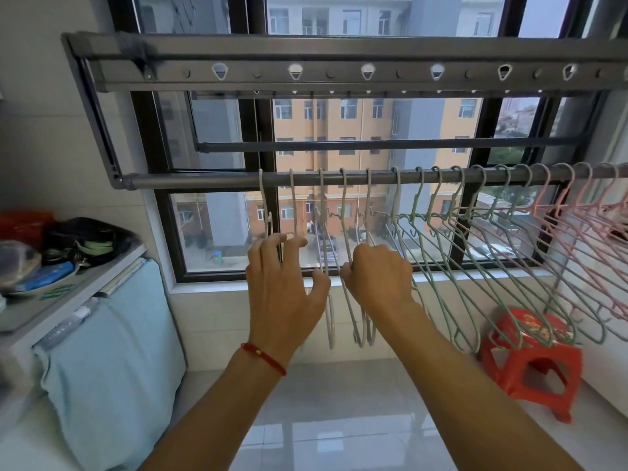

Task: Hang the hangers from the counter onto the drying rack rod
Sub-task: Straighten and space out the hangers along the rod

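Both my hands reach under the long grey metal rod [238,180]: left hand [283,287] spread loose, right hand [377,275] gripping thin white wire hangers [345,212] to space them.

Grey drying rack rod [210,181] spans window horizontally. White hangers [344,212] hooked at left-centre, green hangers [441,229] centre-right, pink hangers [577,205] far right.

Both hands are reaching among white hangers [328,266] on the rod [204,181] — left hand [282,283] touching, right hand [377,273] gripping one.
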The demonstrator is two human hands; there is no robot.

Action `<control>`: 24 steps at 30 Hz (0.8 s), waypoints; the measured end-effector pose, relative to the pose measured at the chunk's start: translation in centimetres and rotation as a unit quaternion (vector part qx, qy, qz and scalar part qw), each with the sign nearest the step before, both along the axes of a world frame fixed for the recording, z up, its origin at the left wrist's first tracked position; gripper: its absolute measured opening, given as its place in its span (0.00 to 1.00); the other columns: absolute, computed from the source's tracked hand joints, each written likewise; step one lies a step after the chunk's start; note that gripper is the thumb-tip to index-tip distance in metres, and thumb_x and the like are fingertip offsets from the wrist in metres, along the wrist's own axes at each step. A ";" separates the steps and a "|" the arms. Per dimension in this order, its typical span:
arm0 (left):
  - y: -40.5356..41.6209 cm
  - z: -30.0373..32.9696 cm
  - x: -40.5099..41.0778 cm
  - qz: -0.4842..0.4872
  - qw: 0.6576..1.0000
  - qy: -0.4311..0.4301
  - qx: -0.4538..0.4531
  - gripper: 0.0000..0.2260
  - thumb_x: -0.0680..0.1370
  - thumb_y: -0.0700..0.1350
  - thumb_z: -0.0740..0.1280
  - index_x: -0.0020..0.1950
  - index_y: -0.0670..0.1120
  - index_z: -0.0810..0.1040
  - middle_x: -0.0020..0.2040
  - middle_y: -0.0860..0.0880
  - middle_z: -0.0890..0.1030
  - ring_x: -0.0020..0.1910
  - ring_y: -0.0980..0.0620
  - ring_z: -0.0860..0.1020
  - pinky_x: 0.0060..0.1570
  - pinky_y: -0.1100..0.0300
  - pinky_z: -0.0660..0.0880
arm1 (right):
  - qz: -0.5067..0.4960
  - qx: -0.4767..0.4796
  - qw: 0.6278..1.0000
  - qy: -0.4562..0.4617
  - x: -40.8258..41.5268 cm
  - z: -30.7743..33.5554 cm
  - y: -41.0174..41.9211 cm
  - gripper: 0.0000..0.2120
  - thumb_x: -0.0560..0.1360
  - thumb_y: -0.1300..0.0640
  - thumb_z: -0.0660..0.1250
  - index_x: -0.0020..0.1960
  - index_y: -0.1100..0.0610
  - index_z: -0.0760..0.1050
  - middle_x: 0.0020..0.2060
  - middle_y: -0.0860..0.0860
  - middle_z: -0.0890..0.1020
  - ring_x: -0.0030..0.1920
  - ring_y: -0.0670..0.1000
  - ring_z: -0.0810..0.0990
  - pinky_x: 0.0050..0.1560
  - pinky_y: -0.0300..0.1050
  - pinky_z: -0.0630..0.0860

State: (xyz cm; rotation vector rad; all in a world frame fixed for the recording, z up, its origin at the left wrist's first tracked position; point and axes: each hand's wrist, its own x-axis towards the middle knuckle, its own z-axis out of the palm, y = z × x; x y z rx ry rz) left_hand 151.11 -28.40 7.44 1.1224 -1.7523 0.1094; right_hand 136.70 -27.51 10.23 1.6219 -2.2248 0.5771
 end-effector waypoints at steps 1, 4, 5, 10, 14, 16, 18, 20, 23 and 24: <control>0.1 -0.1 -0.1 0.001 1.000 -0.003 0.003 0.21 0.74 0.54 0.64 0.64 0.47 0.78 0.65 0.44 0.76 0.68 0.41 0.71 0.66 0.53 0.60 | 0.003 -0.002 1.000 -0.001 0.0 0.0 0.1 0.16 0.80 0.55 0.63 0.36 0.56 0.62 0.29 0.49 0.66 0.34 0.53 0.74 0.36 0.44 0.67; 0.3 -0.2 -0.4 -0.004 1.000 -0.005 0.008 0.21 0.74 0.54 0.63 0.64 0.47 0.78 0.65 0.43 0.77 0.68 0.41 0.71 0.67 0.51 0.63 | 0.007 -0.001 1.000 0.000 0.0 0.1 0.2 0.17 0.79 0.56 0.63 0.35 0.56 0.61 0.29 0.49 0.66 0.34 0.53 0.73 0.34 0.43 0.64; 0.4 -0.2 -0.5 -0.006 1.000 -0.007 0.009 0.22 0.74 0.55 0.61 0.64 0.47 0.78 0.65 0.44 0.76 0.68 0.41 0.70 0.67 0.50 0.65 | 0.008 0.002 1.000 0.000 0.0 0.2 0.3 0.18 0.79 0.55 0.63 0.33 0.54 0.61 0.29 0.49 0.67 0.34 0.53 0.73 0.34 0.43 0.64; 0.4 -0.6 -0.9 -0.006 1.000 -0.020 -0.001 0.21 0.74 0.55 0.62 0.63 0.47 0.77 0.65 0.44 0.76 0.68 0.43 0.70 0.67 0.53 0.63 | 0.015 0.004 1.000 -0.009 -0.1 0.2 0.3 0.15 0.80 0.53 0.63 0.36 0.54 0.65 0.30 0.49 0.68 0.34 0.52 0.74 0.35 0.44 0.66; 0.3 -0.9 -1.3 -0.001 1.000 -0.020 -0.003 0.20 0.73 0.52 0.68 0.63 0.46 0.78 0.65 0.43 0.77 0.67 0.43 0.71 0.67 0.50 0.65 | 0.015 -0.018 1.000 0.001 -0.2 0.2 0.6 0.17 0.81 0.46 0.62 0.37 0.54 0.69 0.30 0.49 0.69 0.33 0.52 0.75 0.35 0.43 0.65; 0.4 -1.1 -1.4 0.001 1.000 -0.024 -0.002 0.20 0.73 0.52 0.68 0.63 0.46 0.78 0.65 0.43 0.77 0.67 0.42 0.72 0.67 0.49 0.66 | 0.010 -0.063 0.998 -0.007 -0.8 0.1 0.7 0.17 0.80 0.45 0.61 0.38 0.54 0.73 0.31 0.49 0.74 0.33 0.51 0.76 0.34 0.43 0.66; 0.6 -1.2 -1.4 -0.001 1.000 -0.026 0.000 0.20 0.73 0.51 0.68 0.62 0.46 0.79 0.65 0.43 0.77 0.67 0.41 0.72 0.68 0.50 0.64 | 0.002 -0.097 0.995 -0.020 -1.6 0.1 1.0 0.14 0.80 0.45 0.62 0.47 0.54 0.78 0.36 0.49 0.79 0.36 0.52 0.79 0.36 0.43 0.70; 0.6 -1.3 -1.4 -0.005 1.000 -0.031 0.005 0.19 0.73 0.51 0.67 0.62 0.46 0.79 0.65 0.43 0.77 0.68 0.41 0.72 0.69 0.50 0.63 | -0.010 -0.078 0.997 -0.023 -2.3 0.0 1.2 0.13 0.80 0.45 0.63 0.47 0.54 0.76 0.35 0.49 0.77 0.36 0.52 0.78 0.37 0.44 0.69; 0.7 -1.5 -1.7 -0.012 0.999 -0.029 0.013 0.19 0.73 0.52 0.67 0.62 0.46 0.79 0.65 0.43 0.77 0.68 0.40 0.72 0.68 0.48 0.66 | -0.016 -0.009 1.000 -0.019 -2.6 -0.3 1.4 0.15 0.79 0.45 0.65 0.40 0.54 0.71 0.30 0.48 0.70 0.34 0.51 0.74 0.37 0.44 0.66; 0.7 -1.4 -1.9 -0.012 1.000 -0.028 0.009 0.19 0.73 0.52 0.67 0.61 0.46 0.79 0.64 0.43 0.78 0.67 0.40 0.73 0.67 0.48 0.66 | -0.013 0.006 1.000 -0.013 -2.6 -0.3 1.4 0.14 0.79 0.45 0.66 0.41 0.54 0.72 0.31 0.48 0.70 0.35 0.52 0.74 0.38 0.44 0.66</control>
